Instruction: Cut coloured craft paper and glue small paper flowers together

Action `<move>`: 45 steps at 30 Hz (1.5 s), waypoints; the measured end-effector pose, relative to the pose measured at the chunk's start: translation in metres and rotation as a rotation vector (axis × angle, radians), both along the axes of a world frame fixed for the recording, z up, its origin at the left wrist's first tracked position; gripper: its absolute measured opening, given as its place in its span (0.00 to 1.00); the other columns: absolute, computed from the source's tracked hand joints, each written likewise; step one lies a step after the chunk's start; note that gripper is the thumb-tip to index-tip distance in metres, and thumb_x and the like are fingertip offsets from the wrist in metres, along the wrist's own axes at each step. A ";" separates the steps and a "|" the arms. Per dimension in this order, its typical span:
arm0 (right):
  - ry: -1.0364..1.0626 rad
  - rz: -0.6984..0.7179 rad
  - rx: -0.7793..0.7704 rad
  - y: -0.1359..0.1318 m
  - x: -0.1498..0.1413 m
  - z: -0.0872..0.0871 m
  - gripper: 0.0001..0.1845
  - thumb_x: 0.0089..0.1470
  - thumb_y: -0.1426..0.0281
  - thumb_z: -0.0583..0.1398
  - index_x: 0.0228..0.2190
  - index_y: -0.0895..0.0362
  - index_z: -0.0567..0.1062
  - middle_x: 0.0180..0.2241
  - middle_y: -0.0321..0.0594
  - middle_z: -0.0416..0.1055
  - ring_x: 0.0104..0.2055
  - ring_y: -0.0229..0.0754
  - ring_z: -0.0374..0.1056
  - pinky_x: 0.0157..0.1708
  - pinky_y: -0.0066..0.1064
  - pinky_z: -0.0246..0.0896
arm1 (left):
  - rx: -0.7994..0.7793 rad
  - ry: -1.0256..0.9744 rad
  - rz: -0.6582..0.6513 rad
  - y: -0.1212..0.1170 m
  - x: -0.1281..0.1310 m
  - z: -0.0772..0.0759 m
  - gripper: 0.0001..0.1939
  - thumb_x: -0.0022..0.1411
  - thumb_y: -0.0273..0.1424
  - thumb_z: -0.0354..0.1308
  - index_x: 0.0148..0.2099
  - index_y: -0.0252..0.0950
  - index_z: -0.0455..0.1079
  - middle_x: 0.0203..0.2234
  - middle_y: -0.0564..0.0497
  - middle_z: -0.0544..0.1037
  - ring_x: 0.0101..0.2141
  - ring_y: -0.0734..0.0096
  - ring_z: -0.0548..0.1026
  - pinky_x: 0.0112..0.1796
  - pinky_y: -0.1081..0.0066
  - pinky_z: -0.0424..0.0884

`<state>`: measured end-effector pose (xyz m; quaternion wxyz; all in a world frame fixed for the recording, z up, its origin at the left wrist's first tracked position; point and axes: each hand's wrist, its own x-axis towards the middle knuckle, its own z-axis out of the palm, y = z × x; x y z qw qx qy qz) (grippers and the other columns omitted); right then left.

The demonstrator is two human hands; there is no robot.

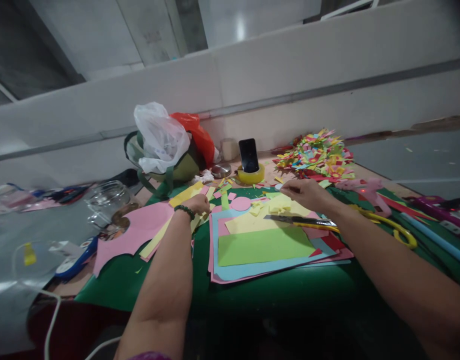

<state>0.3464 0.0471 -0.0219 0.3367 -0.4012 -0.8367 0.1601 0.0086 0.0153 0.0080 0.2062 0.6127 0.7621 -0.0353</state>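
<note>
My left hand [198, 205], with a dark bead bracelet at the wrist, rests over yellow and pink paper strips left of the paper stack. Its fingers are curled closed, and what they hold is hidden. Beyond the stack, my right hand [303, 193] pinches with its fingertips at a small whitish piece [278, 186], probably paper. Between the hands lie a pink paper circle [240, 203] and small yellow paper pieces [277, 204]. A green paper sheet [265, 246] tops the layered blue and pink sheets. A utility knife [301, 221] lies across them, below my right hand.
Yellow-handled scissors [397, 227] and a pink glue gun [368, 192] lie right. A colourful paper pile [316, 155] stands behind. A phone [248, 155] leans upright by a yellow tape roll [251, 174]. A bag [177, 167], glass jar [108, 202] and cut pink sheet [140, 227] are left.
</note>
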 end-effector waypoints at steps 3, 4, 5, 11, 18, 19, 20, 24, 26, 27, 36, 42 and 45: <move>-0.010 0.002 0.000 0.000 0.000 0.001 0.17 0.53 0.59 0.54 0.26 0.57 0.75 0.23 0.39 0.71 0.25 0.38 0.62 0.26 0.28 0.54 | 0.014 -0.037 0.033 0.000 0.003 -0.002 0.24 0.38 0.22 0.61 0.43 0.32 0.70 0.30 0.47 0.79 0.28 0.67 0.76 0.25 0.75 0.67; -0.011 0.006 -0.001 0.000 0.000 0.000 0.17 0.53 0.59 0.53 0.26 0.57 0.75 0.22 0.39 0.71 0.24 0.38 0.62 0.26 0.28 0.54 | 0.022 -0.054 0.041 0.000 0.004 -0.003 0.27 0.38 0.22 0.61 0.46 0.32 0.69 0.32 0.46 0.79 0.27 0.68 0.76 0.25 0.75 0.67; -0.010 0.011 -0.003 0.000 0.000 0.000 0.17 0.53 0.59 0.53 0.26 0.57 0.75 0.22 0.38 0.70 0.24 0.38 0.61 0.25 0.28 0.53 | 0.031 -0.072 0.048 0.000 0.004 -0.004 0.28 0.39 0.22 0.60 0.47 0.31 0.67 0.33 0.46 0.79 0.27 0.69 0.76 0.25 0.75 0.67; 0.003 0.027 0.019 0.004 0.000 -0.003 0.18 0.54 0.58 0.53 0.26 0.58 0.75 0.20 0.36 0.65 0.23 0.37 0.58 0.24 0.28 0.51 | 0.091 -0.171 0.049 0.000 0.000 -0.009 0.08 0.44 0.25 0.58 0.32 0.34 0.68 0.20 0.53 0.73 0.22 0.70 0.72 0.22 0.74 0.65; 0.059 0.034 0.031 0.000 -0.001 0.000 0.18 0.54 0.58 0.54 0.25 0.58 0.74 0.19 0.35 0.63 0.22 0.36 0.56 0.24 0.28 0.50 | 0.311 -0.327 -0.032 -0.002 -0.012 0.004 0.08 0.44 0.33 0.61 0.22 0.35 0.67 0.18 0.56 0.70 0.25 0.73 0.68 0.27 0.74 0.62; 0.077 0.040 0.028 -0.002 -0.002 0.002 0.18 0.54 0.58 0.54 0.26 0.58 0.74 0.19 0.35 0.63 0.22 0.36 0.56 0.24 0.28 0.50 | 0.340 -0.364 -0.050 -0.004 -0.010 0.008 0.09 0.45 0.36 0.61 0.23 0.35 0.68 0.19 0.56 0.70 0.26 0.73 0.67 0.27 0.74 0.62; 0.097 0.052 0.022 -0.005 -0.004 0.004 0.18 0.55 0.58 0.54 0.26 0.58 0.74 0.19 0.35 0.63 0.22 0.36 0.56 0.24 0.28 0.50 | 0.367 -0.419 -0.073 -0.006 -0.005 0.012 0.11 0.46 0.38 0.62 0.25 0.35 0.69 0.20 0.55 0.70 0.25 0.74 0.66 0.27 0.74 0.61; 0.226 0.146 -0.071 -0.023 -0.021 0.010 0.18 0.55 0.58 0.55 0.24 0.58 0.72 0.21 0.35 0.65 0.24 0.35 0.58 0.25 0.28 0.53 | 0.432 -0.763 -0.203 -0.015 0.027 0.023 0.17 0.44 0.43 0.65 0.24 0.34 0.67 0.17 0.57 0.66 0.21 0.78 0.61 0.23 0.75 0.56; 0.306 0.199 -0.144 -0.033 -0.033 0.011 0.16 0.53 0.57 0.56 0.27 0.58 0.72 0.25 0.37 0.68 0.27 0.37 0.62 0.28 0.28 0.57 | 0.420 -0.867 -0.265 -0.020 0.048 0.024 0.18 0.45 0.43 0.66 0.23 0.34 0.67 0.17 0.57 0.65 0.21 0.79 0.60 0.23 0.75 0.55; 0.343 0.221 -0.184 -0.037 -0.039 0.011 0.15 0.52 0.57 0.57 0.30 0.57 0.72 0.28 0.38 0.70 0.29 0.38 0.64 0.29 0.29 0.58 | 0.407 -0.885 -0.294 -0.022 0.059 0.023 0.18 0.45 0.43 0.66 0.23 0.34 0.68 0.17 0.57 0.66 0.21 0.79 0.61 0.23 0.75 0.55; 0.483 0.172 -0.320 -0.045 -0.035 0.012 0.23 0.44 0.62 0.63 0.41 0.57 0.65 0.18 0.28 0.66 0.21 0.37 0.64 0.21 0.27 0.56 | 0.520 -1.228 -0.199 -0.042 0.146 -0.015 0.21 0.44 0.46 0.67 0.30 0.35 0.64 0.23 0.56 0.69 0.26 0.77 0.68 0.28 0.75 0.62; 0.510 0.117 -0.323 -0.040 -0.023 0.021 0.21 0.43 0.60 0.64 0.38 0.56 0.67 0.19 0.32 0.70 0.23 0.41 0.70 0.25 0.31 0.64 | 0.327 -1.312 -0.163 -0.040 0.143 -0.015 0.26 0.38 0.49 0.68 0.27 0.34 0.64 0.20 0.57 0.68 0.24 0.76 0.71 0.29 0.73 0.65; 0.445 0.154 -0.306 -0.044 -0.020 0.031 0.19 0.48 0.56 0.60 0.37 0.57 0.67 0.22 0.35 0.72 0.24 0.40 0.70 0.26 0.32 0.66 | 0.257 -1.251 -0.188 -0.039 0.130 -0.005 0.24 0.40 0.48 0.68 0.26 0.34 0.65 0.20 0.57 0.67 0.23 0.77 0.71 0.30 0.73 0.66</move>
